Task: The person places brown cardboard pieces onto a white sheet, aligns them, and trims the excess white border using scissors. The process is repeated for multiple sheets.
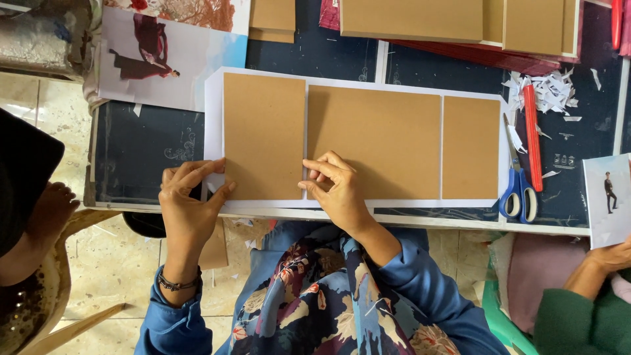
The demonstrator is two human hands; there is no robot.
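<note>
Three brown cardboard panels lie side by side on a white sheet [213, 118]: a left panel [264, 135], a wider middle panel [381, 141] and a right panel [470, 146]. My left hand [187, 200] rests at the sheet's lower left corner, fingers touching the left panel's edge. My right hand [336, 187] presses fingertips at the gap between the left and middle panels, near their lower edge. Neither hand holds anything.
Blue-handled scissors [518, 187] and a red ruler [532, 135] lie right of the sheet, with paper scraps [549, 91] above. More cardboard [411, 18] is stacked at the far edge. A printed photo [164, 59] lies upper left. Another person's hand [608, 256] holds a photo at right.
</note>
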